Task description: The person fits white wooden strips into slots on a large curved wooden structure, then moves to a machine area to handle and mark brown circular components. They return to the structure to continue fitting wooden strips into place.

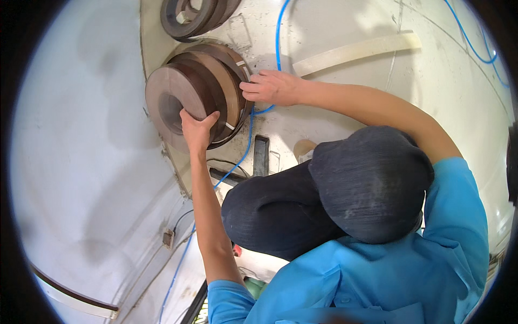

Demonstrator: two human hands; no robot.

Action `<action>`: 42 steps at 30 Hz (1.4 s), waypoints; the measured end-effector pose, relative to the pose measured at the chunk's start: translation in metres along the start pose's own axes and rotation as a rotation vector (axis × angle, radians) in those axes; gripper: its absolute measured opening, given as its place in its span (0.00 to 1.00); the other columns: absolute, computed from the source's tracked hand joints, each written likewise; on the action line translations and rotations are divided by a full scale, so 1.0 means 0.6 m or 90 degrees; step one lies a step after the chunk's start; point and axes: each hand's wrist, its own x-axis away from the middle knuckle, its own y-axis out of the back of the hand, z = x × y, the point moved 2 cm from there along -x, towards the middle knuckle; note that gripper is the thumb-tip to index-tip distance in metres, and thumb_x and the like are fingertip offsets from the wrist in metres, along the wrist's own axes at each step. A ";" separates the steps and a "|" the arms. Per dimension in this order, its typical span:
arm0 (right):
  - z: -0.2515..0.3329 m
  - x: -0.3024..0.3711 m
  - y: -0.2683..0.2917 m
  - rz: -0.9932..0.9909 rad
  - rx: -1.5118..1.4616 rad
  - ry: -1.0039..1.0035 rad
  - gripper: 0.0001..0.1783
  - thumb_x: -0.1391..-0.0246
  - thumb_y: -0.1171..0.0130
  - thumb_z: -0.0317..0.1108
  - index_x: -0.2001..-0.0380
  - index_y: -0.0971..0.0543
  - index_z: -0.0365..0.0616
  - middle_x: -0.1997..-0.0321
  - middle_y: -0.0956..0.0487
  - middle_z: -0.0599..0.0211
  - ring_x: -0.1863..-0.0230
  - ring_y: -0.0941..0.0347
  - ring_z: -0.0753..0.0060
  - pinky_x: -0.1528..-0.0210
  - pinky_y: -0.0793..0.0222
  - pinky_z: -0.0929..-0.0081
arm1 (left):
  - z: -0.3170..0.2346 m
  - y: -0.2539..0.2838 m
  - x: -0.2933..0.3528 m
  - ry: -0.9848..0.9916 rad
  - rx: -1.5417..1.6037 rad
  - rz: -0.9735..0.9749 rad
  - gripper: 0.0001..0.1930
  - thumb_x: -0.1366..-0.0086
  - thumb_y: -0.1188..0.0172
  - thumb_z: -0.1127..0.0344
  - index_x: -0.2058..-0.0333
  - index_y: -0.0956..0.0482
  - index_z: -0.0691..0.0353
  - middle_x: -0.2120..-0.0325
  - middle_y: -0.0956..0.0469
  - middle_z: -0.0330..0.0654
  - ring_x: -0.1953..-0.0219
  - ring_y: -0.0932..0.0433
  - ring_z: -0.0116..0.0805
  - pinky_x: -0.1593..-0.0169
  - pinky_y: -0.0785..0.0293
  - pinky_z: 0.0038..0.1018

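Down at the near end of the pale concrete floor (345, 113) there's the person's bent knees in dark, finely ribbed trousers (324, 189), sleeves bright blue. Past that, the left hand (198, 128) has its fingers hooked over the lip of the centre hole of the front roll in a stack of big brown flat-wound rolls of edge banding (189, 100), smooth-faced discs standing on edge and leaning against the grey wall (81, 135). The right hand (272, 87) is pressed flat with fingers straight against the outer rim of the back rolls, not wrapped round anything. A thin blue hose (278, 32) runs along the floor behind that hand. Further off, a loose cream strip (356, 51) lies flat, and another dark brown roll (195, 16) sits by the wall at the far edge.
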 end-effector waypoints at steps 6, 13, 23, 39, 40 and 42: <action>-0.018 -0.003 -0.006 -0.239 -0.056 0.024 0.11 0.43 0.42 0.31 0.55 0.22 0.51 0.44 0.24 0.76 0.48 0.25 0.67 0.46 0.25 0.67 | 0.001 0.000 -0.001 0.012 0.045 0.027 0.47 0.51 0.19 0.54 0.39 0.32 0.75 0.43 0.21 0.64 0.41 0.22 0.59 0.35 0.30 0.43; -0.019 0.011 -0.020 -0.210 -0.081 0.017 0.17 0.44 0.42 0.31 0.50 0.20 0.52 0.38 0.24 0.76 0.49 0.26 0.64 0.46 0.25 0.63 | 0.005 0.001 -0.001 0.017 0.043 0.028 0.47 0.50 0.19 0.55 0.39 0.33 0.75 0.44 0.21 0.64 0.41 0.22 0.59 0.35 0.30 0.43; -0.013 0.022 0.005 -0.206 -0.134 -0.039 0.32 0.49 0.38 0.28 0.38 0.23 0.51 0.30 0.26 0.65 0.45 0.24 0.58 0.44 0.24 0.60 | -0.005 0.005 0.002 0.020 0.001 0.001 0.47 0.55 0.18 0.55 0.41 0.31 0.74 0.46 0.20 0.68 0.42 0.21 0.66 0.37 0.28 0.47; -0.189 -0.164 0.130 -0.194 0.040 -0.056 0.28 0.45 0.39 0.28 0.40 0.26 0.35 0.33 0.28 0.43 0.36 0.27 0.44 0.34 0.28 0.55 | 0.004 0.001 0.007 -0.021 -0.103 -0.071 0.45 0.55 0.19 0.45 0.45 0.28 0.69 0.52 0.21 0.57 0.47 0.23 0.60 0.42 0.30 0.50; -0.210 -0.195 0.138 -0.199 0.070 -0.046 0.28 0.45 0.39 0.28 0.40 0.26 0.35 0.32 0.28 0.43 0.35 0.27 0.44 0.33 0.29 0.56 | 0.004 0.001 0.008 -0.027 -0.107 -0.080 0.45 0.55 0.19 0.45 0.45 0.28 0.68 0.52 0.21 0.57 0.46 0.23 0.59 0.42 0.30 0.50; -0.246 -0.254 0.142 -0.194 0.153 -0.028 0.29 0.45 0.39 0.28 0.39 0.26 0.34 0.33 0.27 0.43 0.34 0.27 0.45 0.31 0.31 0.56 | 0.005 0.001 0.008 -0.031 -0.106 -0.087 0.45 0.55 0.19 0.45 0.45 0.28 0.68 0.52 0.21 0.55 0.46 0.23 0.58 0.42 0.30 0.49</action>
